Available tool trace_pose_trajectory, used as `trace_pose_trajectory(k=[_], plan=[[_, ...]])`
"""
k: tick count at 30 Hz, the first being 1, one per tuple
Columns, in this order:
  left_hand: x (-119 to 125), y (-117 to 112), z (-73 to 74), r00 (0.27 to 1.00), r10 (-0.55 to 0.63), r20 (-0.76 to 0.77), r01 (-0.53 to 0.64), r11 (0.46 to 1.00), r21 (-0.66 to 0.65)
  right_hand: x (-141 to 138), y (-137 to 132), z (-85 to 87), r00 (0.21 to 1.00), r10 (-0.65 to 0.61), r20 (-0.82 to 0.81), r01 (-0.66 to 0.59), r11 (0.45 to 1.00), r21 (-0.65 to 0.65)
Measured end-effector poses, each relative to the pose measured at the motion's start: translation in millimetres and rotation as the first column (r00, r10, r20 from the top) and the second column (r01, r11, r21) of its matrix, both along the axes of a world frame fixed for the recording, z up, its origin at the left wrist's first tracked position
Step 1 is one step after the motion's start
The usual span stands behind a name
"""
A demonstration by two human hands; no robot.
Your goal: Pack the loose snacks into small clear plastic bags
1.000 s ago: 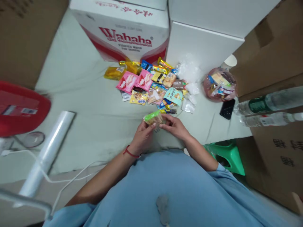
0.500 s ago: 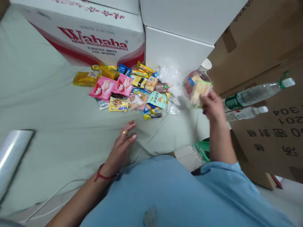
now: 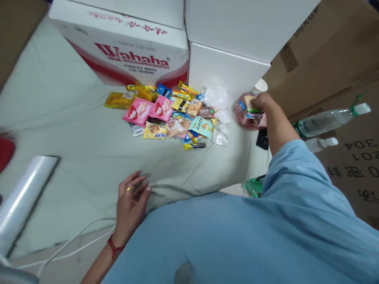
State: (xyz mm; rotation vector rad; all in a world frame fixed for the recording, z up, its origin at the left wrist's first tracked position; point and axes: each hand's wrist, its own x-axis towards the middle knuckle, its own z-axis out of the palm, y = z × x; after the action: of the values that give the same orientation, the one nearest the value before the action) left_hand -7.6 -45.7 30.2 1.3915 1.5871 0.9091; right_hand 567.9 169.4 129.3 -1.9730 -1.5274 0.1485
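My right hand (image 3: 262,101) reaches down over a round pink see-through container (image 3: 241,114) holding several wrapped snacks. Its fingers are closed on a pale snack packet (image 3: 249,102), partly hidden by the hand. My left hand (image 3: 132,199) rests near the front edge of the pale cloth, holding nothing, its fingers loosely apart. Between the hands, further back, lies a pile of snacks: pink wafer packets (image 3: 138,111), a yellow cookie packet (image 3: 155,131), a light-green pouch (image 3: 200,126) and clear crumpled wrappers (image 3: 217,96).
A white-and-red water carton (image 3: 133,59) and white boxes (image 3: 225,65) stand behind the snacks. Plastic bottles (image 3: 325,120) and brown cardboard (image 3: 328,59) are at right, with a black phone-like object (image 3: 262,139) nearby. A shiny film roll (image 3: 28,197) lies at left.
My right hand has carried the pale packet back and down into the pink container. My left hand has shifted left, toward me. The whole view has shifted slightly.
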Motion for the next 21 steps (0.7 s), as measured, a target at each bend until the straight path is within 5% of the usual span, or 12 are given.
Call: trace_pose_trajectory(k=[2,4,7,10,13,18,21], plan=[[-5,-5,2.2,0.995,0.051,-0.091,-0.043,0.996,0.084,-7,1,10.8,0.983,-0.139,0.119,0.149,0.985,-0.082],[-8,-9,4.1,0.982,0.073,-0.176,-0.044,0.986,0.159,-19,-8,22.0,0.960,-0.222,0.169,0.228,0.973,-0.020],[-8,-13,5.4,0.990,0.020,-0.139,-0.002,0.992,0.123,-50,-47,21.5,0.959,-0.180,0.219,0.164,0.983,0.086],[0,-11,5.1,1.000,-0.021,-0.009,0.022,1.000,0.009,-92,-101,-9.1,0.981,0.060,0.185,-0.059,0.998,-0.007],[11,-4,5.0,0.998,-0.059,0.019,0.060,0.997,-0.045,-128,-141,-53.5,0.957,0.266,0.116,-0.243,0.953,-0.180],[26,12,11.0,0.985,-0.175,0.010,0.175,0.980,-0.093,-160,-172,-92.2,0.984,0.178,0.026,-0.166,0.955,-0.248],[38,20,17.7,0.950,-0.243,0.197,0.271,0.953,-0.136,-174,-192,-92.0,0.953,0.057,-0.299,-0.095,0.989,-0.117]])
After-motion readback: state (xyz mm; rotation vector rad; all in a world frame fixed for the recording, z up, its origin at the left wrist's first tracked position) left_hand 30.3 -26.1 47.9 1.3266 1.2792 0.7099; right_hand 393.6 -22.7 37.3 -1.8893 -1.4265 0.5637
